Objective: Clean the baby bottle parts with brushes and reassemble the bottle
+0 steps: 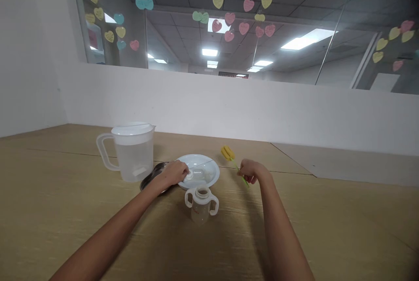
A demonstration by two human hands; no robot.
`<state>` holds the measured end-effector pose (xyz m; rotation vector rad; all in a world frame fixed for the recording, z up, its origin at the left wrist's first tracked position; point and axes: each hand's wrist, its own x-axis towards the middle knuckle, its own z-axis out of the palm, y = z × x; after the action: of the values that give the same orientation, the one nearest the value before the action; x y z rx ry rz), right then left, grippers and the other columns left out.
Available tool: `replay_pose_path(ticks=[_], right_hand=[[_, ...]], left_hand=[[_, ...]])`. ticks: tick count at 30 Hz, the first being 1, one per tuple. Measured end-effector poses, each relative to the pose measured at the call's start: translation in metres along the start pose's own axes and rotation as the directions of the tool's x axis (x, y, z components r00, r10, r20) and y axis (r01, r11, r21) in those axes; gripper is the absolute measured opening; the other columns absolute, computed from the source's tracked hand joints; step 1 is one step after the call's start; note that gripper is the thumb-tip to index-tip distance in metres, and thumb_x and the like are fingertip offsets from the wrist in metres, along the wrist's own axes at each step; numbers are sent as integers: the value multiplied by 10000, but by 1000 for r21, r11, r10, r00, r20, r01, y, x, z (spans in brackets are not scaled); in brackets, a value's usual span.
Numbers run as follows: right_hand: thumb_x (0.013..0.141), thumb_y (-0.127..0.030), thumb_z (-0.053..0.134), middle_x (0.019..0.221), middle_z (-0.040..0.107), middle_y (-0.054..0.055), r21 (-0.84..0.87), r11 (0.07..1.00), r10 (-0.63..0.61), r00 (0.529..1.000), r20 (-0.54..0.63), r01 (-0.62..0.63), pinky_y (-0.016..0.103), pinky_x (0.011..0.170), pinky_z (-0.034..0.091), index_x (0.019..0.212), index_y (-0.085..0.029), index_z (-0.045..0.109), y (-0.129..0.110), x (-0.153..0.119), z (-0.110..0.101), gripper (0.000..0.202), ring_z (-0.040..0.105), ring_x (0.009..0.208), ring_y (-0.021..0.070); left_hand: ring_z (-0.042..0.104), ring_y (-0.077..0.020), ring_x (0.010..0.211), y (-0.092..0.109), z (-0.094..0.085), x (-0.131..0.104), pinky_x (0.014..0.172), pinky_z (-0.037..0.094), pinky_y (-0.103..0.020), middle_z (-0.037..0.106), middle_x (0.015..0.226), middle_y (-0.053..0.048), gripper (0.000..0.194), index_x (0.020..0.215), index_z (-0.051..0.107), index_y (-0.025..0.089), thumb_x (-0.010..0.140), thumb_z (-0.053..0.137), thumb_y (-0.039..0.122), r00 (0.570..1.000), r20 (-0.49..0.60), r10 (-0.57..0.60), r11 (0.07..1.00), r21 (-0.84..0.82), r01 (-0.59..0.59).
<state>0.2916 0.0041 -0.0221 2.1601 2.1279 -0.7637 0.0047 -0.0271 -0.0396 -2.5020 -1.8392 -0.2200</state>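
My right hand (pixel 251 171) is closed around the thin green handle of a bottle brush (pixel 228 153), whose yellow sponge head points up and to the left. Over the left rim of a white plate (pixel 214 179), my left hand (pixel 176 172) has its fingers drawn together at a small white piece (pixel 189 176). Beside that piece on the plate lies a clear plastic part (pixel 200 175); whether the two are joined I cannot tell. A clear baby bottle (pixel 200 211) with two white handles stands upright and uncapped in front of the plate.
A lidded translucent pitcher (pixel 135 156) stands at the left, its handle facing left. Partly under my left wrist is a shiny metal dish (pixel 157 171). Behind the wooden table (pixel 98 220) rises a white wall (pixel 196 102) with windows carrying heart-shaped notes.
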Motion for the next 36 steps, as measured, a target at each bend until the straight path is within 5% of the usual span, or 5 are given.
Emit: replay_pose_path(ticks=[5,12,26,36], right_hand=[[772,-185,555,538,575,57,43,998,-40,996,-76,43,265,491,494,656,-95,574,-4,-17,-12,148,543,447,126],[760,-186,563,529,558,40,49,995,-80,991,-104,86,259,482,487,618,-112,551,-14,-30,-16,160,520,429,112],[753,-192,567,537,566,39,40,995,-88,991,-104,93,262,512,495,601,-122,543,-18,-35,-17,169,548,474,122],[755,-188,568,547,581,44,37,995,-92,992,-89,95,251,481,477,681,-103,588,-16,-30,-15,115,522,430,110]], left_hand=[[608,-216,943,2,5,11,800,433,-274,698,973,-75,268,905,718,210,747,517,129,998,-38,53,997,53,-51],[610,-236,897,39,-2,17,791,441,-326,685,940,-111,290,922,693,185,820,425,228,984,-162,71,996,61,-62],[652,-255,856,51,13,30,717,485,-318,712,905,-103,168,792,727,202,667,661,293,995,83,46,999,24,-49],[650,-249,863,47,19,34,712,492,-306,706,934,-107,152,752,719,192,615,688,250,991,131,-1,999,42,-4]])
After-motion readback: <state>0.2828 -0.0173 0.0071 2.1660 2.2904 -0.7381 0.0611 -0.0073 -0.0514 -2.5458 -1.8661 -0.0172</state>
